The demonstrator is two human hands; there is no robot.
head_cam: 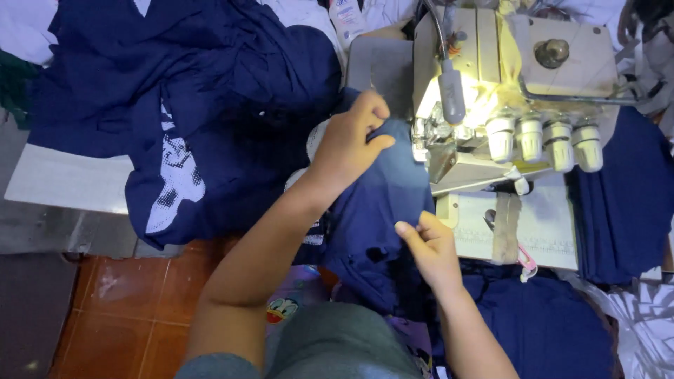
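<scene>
A navy blue fabric piece (382, 210) lies under both hands and runs up to the needle area of a cream overlock sewing machine (491, 91). My left hand (351, 140) presses and pinches the cloth at its far edge, just left of the machine's presser foot. My right hand (430, 245) grips the near edge of the same cloth in front of the machine. A small lamp (451, 91) on a flexible neck lights the needle area.
A heap of navy garments with a white print (189, 105) covers the table to the left. More navy cloth (625, 196) hangs right of the machine. Four tension knobs (544, 140) face me. A white bottle (345, 17) stands behind. Red floor tiles (133, 309) show below.
</scene>
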